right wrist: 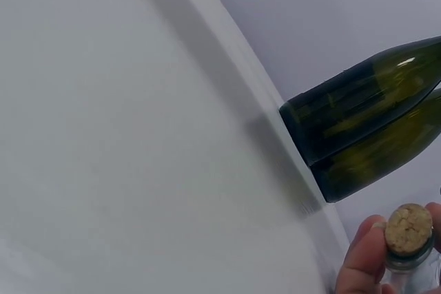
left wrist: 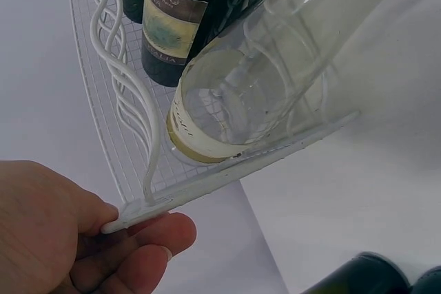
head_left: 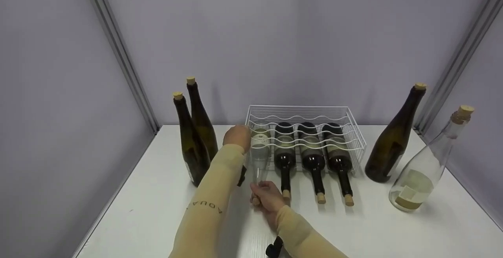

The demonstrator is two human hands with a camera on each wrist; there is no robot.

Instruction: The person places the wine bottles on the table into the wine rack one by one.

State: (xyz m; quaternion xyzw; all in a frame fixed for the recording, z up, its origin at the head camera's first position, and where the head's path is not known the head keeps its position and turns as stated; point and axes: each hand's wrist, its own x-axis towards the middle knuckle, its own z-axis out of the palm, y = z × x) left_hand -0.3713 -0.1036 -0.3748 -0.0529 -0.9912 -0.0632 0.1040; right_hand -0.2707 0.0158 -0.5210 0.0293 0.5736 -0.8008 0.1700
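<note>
My left hand (head_left: 237,137) is at the left side of a white wire bottle rack (head_left: 298,106). In the left wrist view its thumb and fingers pinch the end of the rack's frame (left wrist: 200,185). A clear glass bottle (head_left: 259,158) with a cream label lies in the leftmost slot, base toward the back. My right hand (head_left: 269,195) grips this bottle's neck, and the cork (right wrist: 409,228) shows between thumb and fingers in the right wrist view. Beside it, three dark wine bottles (head_left: 313,160) lie in the rack, corked necks toward me.
Two dark green corked bottles (head_left: 190,148) stand upright left of my left forearm. On the right stand another dark bottle (head_left: 389,148) and a clear corked bottle (head_left: 416,179). The white table (head_left: 129,211) is enclosed by pale walls at the back and sides.
</note>
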